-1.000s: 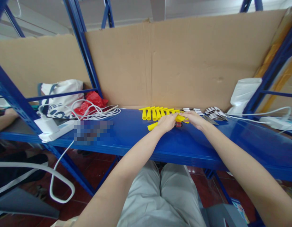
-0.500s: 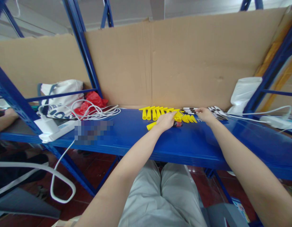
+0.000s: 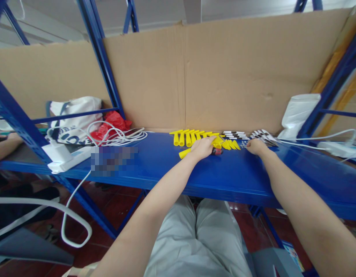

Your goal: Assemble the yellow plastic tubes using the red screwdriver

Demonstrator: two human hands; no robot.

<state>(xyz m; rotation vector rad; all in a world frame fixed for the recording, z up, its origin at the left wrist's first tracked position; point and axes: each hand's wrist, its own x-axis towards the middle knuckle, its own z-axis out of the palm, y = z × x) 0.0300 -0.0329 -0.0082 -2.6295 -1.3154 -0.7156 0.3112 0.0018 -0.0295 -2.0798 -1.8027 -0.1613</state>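
Note:
My left hand (image 3: 203, 148) is closed around a yellow part (image 3: 184, 153) whose tubular end sticks out to the left. Just right of it lies a red and black object (image 3: 217, 151). My right hand (image 3: 254, 147), fingers pinched, is at a small pile of tiny clear or silver pieces (image 3: 244, 144); whatever it grips is too small to see. Several yellow tube-shaped parts (image 3: 181, 139) stand in a row behind my left hand. Yellow wedge-like pieces (image 3: 232, 144) lie between my hands. Black and white strips (image 3: 234, 134) and black and white pieces (image 3: 264, 136) lie behind my right hand.
The blue shelf (image 3: 154, 161) is backed by cardboard (image 3: 224, 73). On the left are a power strip (image 3: 74, 159), white cables (image 3: 120, 136), a red bag (image 3: 116, 122) and a white bag (image 3: 82, 109). A white pouch (image 3: 299, 113) leans at right. Another person's hand (image 3: 12, 144) shows far left.
My right hand has moved from the black and white strips a little right and nearer to me, to the tiny pieces. My left hand has stayed in place.

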